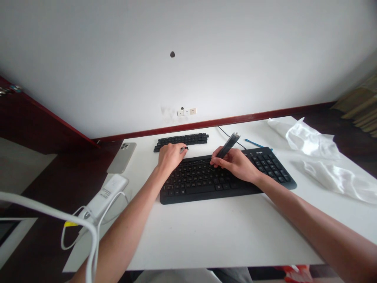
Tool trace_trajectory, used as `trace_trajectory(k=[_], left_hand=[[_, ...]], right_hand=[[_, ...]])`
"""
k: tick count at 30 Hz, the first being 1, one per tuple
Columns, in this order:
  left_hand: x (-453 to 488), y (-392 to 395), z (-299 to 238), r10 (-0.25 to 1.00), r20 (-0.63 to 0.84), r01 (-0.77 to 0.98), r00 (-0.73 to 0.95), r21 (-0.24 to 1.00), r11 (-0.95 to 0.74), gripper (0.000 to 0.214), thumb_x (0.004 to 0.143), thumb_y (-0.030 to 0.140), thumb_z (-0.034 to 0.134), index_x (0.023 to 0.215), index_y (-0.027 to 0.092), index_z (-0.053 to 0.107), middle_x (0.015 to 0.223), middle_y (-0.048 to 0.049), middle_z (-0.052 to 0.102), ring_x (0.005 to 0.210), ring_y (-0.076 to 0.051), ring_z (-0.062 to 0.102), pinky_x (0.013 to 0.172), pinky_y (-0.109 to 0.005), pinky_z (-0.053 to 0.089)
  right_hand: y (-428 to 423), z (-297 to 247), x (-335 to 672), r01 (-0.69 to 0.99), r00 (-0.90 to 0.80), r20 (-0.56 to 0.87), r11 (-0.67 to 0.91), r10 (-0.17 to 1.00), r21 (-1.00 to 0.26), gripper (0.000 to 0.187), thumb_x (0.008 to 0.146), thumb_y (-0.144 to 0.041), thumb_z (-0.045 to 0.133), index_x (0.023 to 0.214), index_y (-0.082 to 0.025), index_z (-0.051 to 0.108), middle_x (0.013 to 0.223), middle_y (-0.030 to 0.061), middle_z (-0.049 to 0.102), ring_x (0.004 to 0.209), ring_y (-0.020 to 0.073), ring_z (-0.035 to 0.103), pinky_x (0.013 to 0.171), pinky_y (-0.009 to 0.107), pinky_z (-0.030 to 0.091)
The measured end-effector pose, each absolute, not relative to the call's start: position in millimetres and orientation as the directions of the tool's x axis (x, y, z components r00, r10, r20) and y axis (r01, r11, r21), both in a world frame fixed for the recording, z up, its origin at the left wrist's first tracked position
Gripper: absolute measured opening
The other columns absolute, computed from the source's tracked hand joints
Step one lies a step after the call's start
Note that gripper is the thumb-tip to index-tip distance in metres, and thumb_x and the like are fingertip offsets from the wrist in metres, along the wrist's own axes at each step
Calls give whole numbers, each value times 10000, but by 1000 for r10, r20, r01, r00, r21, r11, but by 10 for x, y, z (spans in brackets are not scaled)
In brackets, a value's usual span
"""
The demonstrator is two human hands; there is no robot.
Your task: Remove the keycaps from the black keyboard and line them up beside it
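Note:
A black full-size keyboard (203, 189) lies on the white table, tilted slightly up to the right. My right hand (237, 163) rests over its middle keys, closed like a pen grip round a dark stick-shaped tool (228, 146). The tool's lower tip is down at the upper-middle keys; its exact kind is unclear. My left hand (171, 158) is at the keyboard's upper left edge, fingers pinched on a small black keycap (186, 148). Just behind that hand, loose black keycaps (191, 138) lie in tight rows, partly hidden by the fingers.
On the left lie a phone (122, 158) and a white power strip (107, 192) with looping white cables (94, 236). A thin blue stick (253, 143) lies behind the keyboard, near its black cable (225, 133). Crumpled clear plastic (312, 143) covers the right side.

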State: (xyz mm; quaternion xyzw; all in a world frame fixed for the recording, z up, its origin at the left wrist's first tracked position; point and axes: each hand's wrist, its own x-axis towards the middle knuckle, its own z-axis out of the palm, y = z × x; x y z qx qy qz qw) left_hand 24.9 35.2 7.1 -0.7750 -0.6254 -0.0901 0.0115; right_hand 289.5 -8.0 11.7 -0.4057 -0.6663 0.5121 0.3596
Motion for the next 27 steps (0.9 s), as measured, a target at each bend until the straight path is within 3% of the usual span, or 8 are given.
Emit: trace_trajectory(k=[5,12,27], left_hand=[[234,342,48,961,189,968,200,111,-223,297,984,407,655,1251,330,759,921,-46,819,895,-277,772,811,-364,567],[254,338,57,953,210,962,217,118,-245,184,992,372,645,1087,327,796,864,-30,809,847,-262,767,747,-338,541],[274,345,44,967,216,981,139,101,-164,191,985,352,622,1073,324,790,829,-37,793,832,-263,760,733,-333,535]], right_hand=[[-83,117,2904,186,-412,59,147,909,-972,243,936,-424,722,956,-183,696,887,52,765,797,198,720,713,317,560],[-93,132,2898,176,-421,60,147,905,-973,270,936,-447,723,953,-180,689,909,61,764,812,202,722,723,321,565],[-82,130,2900,204,-418,68,167,906,-965,263,937,-446,716,946,-184,698,880,56,757,802,205,717,727,334,572]])
